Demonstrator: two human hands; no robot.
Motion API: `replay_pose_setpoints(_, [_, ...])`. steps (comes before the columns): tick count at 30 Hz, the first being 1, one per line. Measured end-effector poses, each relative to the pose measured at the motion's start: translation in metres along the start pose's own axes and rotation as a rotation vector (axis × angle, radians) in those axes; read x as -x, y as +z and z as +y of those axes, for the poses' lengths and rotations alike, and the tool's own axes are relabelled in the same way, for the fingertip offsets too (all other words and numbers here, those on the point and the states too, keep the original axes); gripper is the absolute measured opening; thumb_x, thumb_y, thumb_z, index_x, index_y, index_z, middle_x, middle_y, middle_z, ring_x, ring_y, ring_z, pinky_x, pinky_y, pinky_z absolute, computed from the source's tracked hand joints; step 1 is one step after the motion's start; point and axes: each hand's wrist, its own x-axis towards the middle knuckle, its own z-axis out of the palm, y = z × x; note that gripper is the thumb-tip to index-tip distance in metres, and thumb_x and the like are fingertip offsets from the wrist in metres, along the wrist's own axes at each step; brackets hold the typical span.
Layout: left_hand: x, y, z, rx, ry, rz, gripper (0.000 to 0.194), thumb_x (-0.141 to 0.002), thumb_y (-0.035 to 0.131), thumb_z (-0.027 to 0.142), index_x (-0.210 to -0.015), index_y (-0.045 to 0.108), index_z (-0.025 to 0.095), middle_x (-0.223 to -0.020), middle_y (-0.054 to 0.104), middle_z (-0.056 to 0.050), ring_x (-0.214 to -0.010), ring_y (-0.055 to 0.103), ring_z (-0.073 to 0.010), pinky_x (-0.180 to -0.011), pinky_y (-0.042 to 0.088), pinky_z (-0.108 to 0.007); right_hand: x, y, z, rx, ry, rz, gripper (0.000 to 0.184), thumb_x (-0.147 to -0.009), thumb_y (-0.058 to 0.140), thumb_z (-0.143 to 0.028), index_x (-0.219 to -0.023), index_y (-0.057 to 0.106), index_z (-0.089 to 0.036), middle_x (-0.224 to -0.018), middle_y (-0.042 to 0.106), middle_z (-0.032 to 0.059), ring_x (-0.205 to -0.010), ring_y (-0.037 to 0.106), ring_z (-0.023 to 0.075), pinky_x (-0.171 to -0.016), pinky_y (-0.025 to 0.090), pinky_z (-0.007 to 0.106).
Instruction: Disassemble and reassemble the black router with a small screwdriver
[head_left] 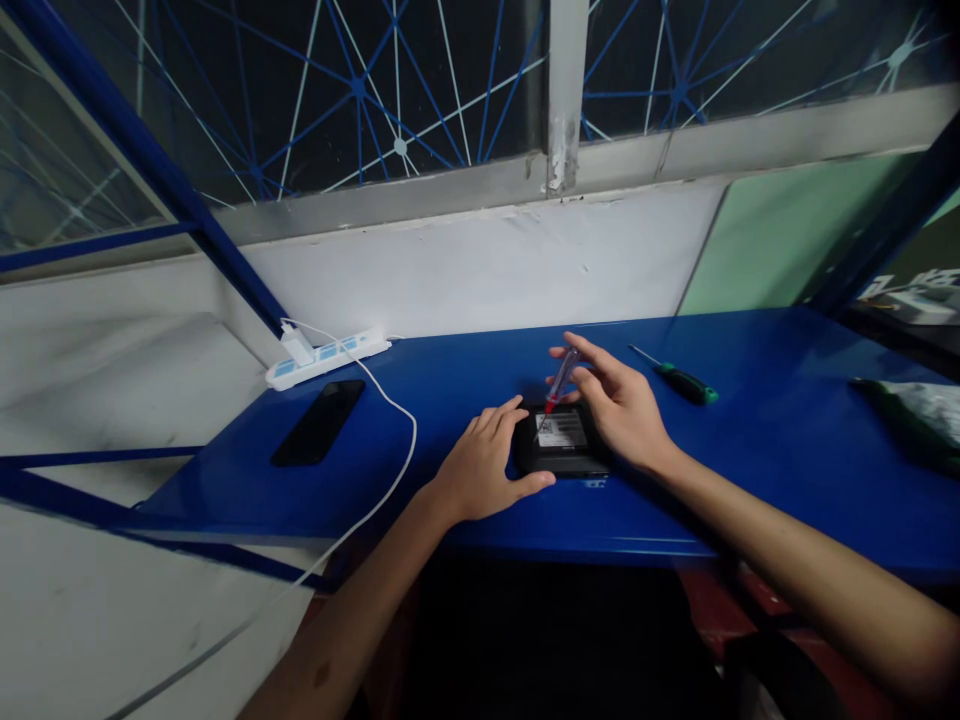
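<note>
On the blue table a flat black device (562,464) lies with a white printed label (564,430) facing up. My left hand (487,462) grips its left side, thumb along the near edge and fingers over the far left corner. My right hand (619,405) holds a small screwdriver (564,375) with a clear purplish handle and a red collar. The screwdriver is tilted, and its thin shaft points down at the device's left part, beside the label. Whether the tip sits in a screw is too small to tell.
A green-and-black screwdriver (686,384) lies to the right. Left are a black phone (319,423), a white power strip (330,358) with a plugged-in charger, and a white cable (412,425) crossing the table's left part. A clear plastic bag (922,410) is at the right edge.
</note>
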Motion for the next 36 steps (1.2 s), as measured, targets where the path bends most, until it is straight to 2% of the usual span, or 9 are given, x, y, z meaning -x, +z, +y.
replay_pose_setpoints(4, [0.0002,0.0021,-0.0016,-0.007,0.002,-0.005,0.084,-0.085,0.057,0.071,-0.144,0.038,0.014,-0.16,0.032,-0.018,-0.144,0.035,-0.0366,-0.117,0.033,-0.058,-0.0011,-0.0005,0.004,0.081,-0.06,0.015,0.044,-0.094,0.057,-0.036,-0.137,0.057,-0.029,-0.114,0.068,0.0072,-0.089,0.068,0.0193,-0.078,0.063,0.04])
replay_pose_setpoints(8, [0.0007,0.0035,-0.0028,-0.005,0.014,0.015,0.083,-0.085,0.057,0.071,-0.144,0.038,0.016,-0.159,0.033,-0.018,-0.144,0.036,-0.0369,-0.116,0.034,-0.059,-0.0008,-0.0008,0.0051,0.156,-0.104,0.049,0.039,-0.091,0.063,-0.04,-0.128,0.063,-0.03,-0.097,0.062,0.0047,-0.083,0.063,0.0176,-0.072,0.061,0.036])
replay_pose_setpoints(15, [0.0004,0.0011,-0.0003,-0.006,0.013,0.011,0.082,-0.086,0.057,0.071,-0.143,0.038,0.016,-0.159,0.034,-0.018,-0.143,0.037,-0.0373,-0.115,0.035,-0.059,-0.0003,0.0011,0.0024,0.076,-0.054,0.0,0.043,-0.094,0.058,-0.042,-0.135,0.057,-0.029,-0.119,0.065,0.0074,-0.089,0.067,0.0188,-0.073,0.062,0.038])
replay_pose_setpoints(23, [0.0,0.0023,-0.0003,-0.009,0.017,0.013,0.082,-0.085,0.058,0.071,-0.143,0.038,0.016,-0.159,0.034,-0.018,-0.143,0.037,-0.0368,-0.115,0.035,-0.059,0.0004,0.0003,-0.0006,0.024,0.003,-0.005,0.045,-0.095,0.055,-0.039,-0.138,0.054,-0.026,-0.129,0.066,0.0089,-0.091,0.07,0.0192,-0.076,0.064,0.038])
replay_pose_setpoints(27, [0.0,0.0028,-0.0017,-0.009,0.01,0.003,0.084,-0.085,0.057,0.072,-0.144,0.038,0.016,-0.159,0.033,-0.017,-0.144,0.036,-0.0368,-0.116,0.034,-0.058,-0.0002,0.0003,0.0004,-0.003,0.002,0.01,0.041,-0.096,0.052,-0.037,-0.135,0.056,-0.025,-0.122,0.068,0.0089,-0.094,0.07,0.0199,-0.077,0.063,0.037])
replay_pose_setpoints(32, [0.0,0.003,-0.0029,-0.009,0.005,0.003,0.084,-0.086,0.056,0.072,-0.145,0.037,0.016,-0.16,0.032,-0.017,-0.144,0.035,-0.0364,-0.117,0.033,-0.058,-0.0019,0.0002,0.0003,0.079,-0.069,0.048,0.034,-0.092,0.061,-0.039,-0.123,0.063,-0.025,-0.096,0.066,0.0035,-0.079,0.067,0.0158,-0.069,0.063,0.033])
replay_pose_setpoints(36, [0.0003,0.0019,-0.0018,-0.003,0.009,0.004,0.082,-0.086,0.056,0.071,-0.144,0.037,0.016,-0.16,0.032,-0.017,-0.144,0.036,-0.0368,-0.117,0.032,-0.059,-0.0007,-0.0009,-0.0029,0.086,-0.058,0.036,0.029,-0.092,0.061,-0.041,-0.117,0.066,-0.026,-0.102,0.068,0.0036,-0.082,0.068,0.0159,-0.071,0.062,0.033])
